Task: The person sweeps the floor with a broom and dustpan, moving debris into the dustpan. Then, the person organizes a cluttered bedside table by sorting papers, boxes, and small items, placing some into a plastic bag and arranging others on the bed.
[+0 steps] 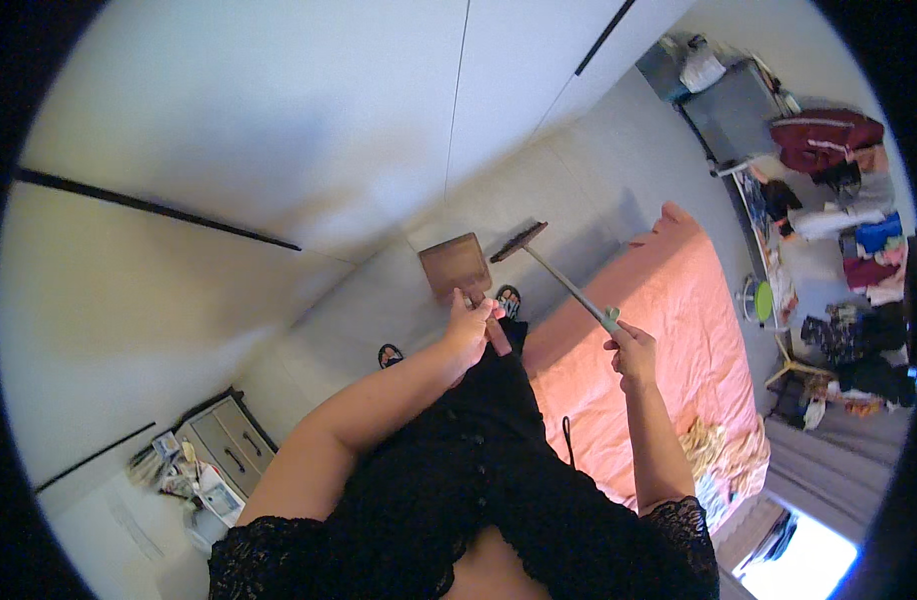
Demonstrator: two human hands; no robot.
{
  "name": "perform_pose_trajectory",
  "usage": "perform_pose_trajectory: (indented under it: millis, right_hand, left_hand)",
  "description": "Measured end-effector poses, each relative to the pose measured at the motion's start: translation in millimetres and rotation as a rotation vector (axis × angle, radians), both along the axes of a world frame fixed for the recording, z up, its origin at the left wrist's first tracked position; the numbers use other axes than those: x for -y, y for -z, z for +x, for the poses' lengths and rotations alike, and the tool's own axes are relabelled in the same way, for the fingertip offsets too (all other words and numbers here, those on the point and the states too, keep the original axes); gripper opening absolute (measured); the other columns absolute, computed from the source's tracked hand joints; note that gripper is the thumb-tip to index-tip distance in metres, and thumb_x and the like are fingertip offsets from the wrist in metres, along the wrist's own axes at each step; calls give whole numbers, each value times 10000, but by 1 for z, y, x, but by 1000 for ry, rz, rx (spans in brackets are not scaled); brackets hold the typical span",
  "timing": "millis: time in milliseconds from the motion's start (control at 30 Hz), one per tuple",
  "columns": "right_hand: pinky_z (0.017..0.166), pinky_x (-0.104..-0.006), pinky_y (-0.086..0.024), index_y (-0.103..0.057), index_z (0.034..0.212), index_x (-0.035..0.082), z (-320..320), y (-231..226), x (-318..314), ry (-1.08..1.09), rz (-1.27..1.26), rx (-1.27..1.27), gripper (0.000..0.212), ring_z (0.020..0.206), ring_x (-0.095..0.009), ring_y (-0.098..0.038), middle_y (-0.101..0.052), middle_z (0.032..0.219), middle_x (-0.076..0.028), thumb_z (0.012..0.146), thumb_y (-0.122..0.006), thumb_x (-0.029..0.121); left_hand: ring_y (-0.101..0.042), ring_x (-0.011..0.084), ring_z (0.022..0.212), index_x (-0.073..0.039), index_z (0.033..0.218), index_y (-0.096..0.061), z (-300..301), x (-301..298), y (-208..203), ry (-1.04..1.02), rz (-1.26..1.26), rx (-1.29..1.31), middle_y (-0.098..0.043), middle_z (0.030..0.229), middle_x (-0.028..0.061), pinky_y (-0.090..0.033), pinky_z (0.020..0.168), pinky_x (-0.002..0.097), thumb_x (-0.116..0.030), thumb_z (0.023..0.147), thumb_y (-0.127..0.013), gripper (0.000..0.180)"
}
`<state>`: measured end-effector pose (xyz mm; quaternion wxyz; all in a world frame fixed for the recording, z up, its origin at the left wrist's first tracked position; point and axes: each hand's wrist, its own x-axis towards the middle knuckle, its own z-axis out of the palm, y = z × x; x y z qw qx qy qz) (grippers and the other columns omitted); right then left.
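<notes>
My left hand (469, 330) is closed round the handle of a brown dustpan (455, 266), whose pan is held out over the floor in front of my feet. In my right hand (634, 355) is the upper end of a long-handled broom (569, 285), its pole slanting down to the left. The broom's dark, narrow head (519, 242) lies just right of the dustpan, with a small gap between them. Whether the pan touches the floor I cannot tell.
A bed with a pink-orange cover (669, 320) stands close on my right. White wardrobe doors (279, 130) with dark handles rise ahead and left. Clothes and bags (829, 140) crowd the far right. A small grey drawer cabinet (229, 445) is at the lower left.
</notes>
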<state>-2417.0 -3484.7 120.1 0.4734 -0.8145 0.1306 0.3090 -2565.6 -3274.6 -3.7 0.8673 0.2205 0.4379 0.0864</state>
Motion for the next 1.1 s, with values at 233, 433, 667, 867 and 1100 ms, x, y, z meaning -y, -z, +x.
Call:
perform_pose_trajectory:
  millis: [233,433,667,867,1100]
  right_hand:
    - [324,-182,-262,-566,1148,-52,-114,-11,-32,32,58,15,420,355,-49,-384,-586,646,-85,815,-627,196]
    - [326,-191,-266,-549,1182,-45,-139,-14,-78,-111,72,4,451,357,-53,-385,-589,651,-91,812,-623,203]
    - [338,-204,-292,-550,1182,-43,-181,-5,-118,-301,96,-14,454,374,-73,-415,-610,672,-100,797,-609,189]
    - [347,-213,-313,-567,1159,-46,-243,-11,-156,-341,72,32,453,397,-84,-446,-620,669,-107,787,-622,206]
    - [342,-210,-302,-615,1070,-48,-331,15,-124,-202,7,184,420,376,-83,-423,-617,650,-108,768,-658,241]
  left_hand:
    - [-576,252,925,-182,1213,-336,-106,-29,-24,-53,-40,66,-533,951,48,-471,708,441,-99,916,-524,362]
    - [-570,264,940,-191,1227,-327,-164,-57,-24,-178,-67,51,-523,972,50,-479,711,464,-87,908,-531,392]
    - [-551,286,966,-170,1228,-327,-246,-87,-21,-286,-25,97,-511,990,78,-504,713,503,-85,889,-562,421]
    - [-551,296,965,-212,1347,-229,-304,-94,-16,-220,-55,84,-525,996,85,-502,725,490,-64,875,-575,604]
    - [-576,254,907,-271,1425,-52,-359,-70,-22,-169,-146,78,-551,970,80,-486,697,439,-47,872,-577,795]
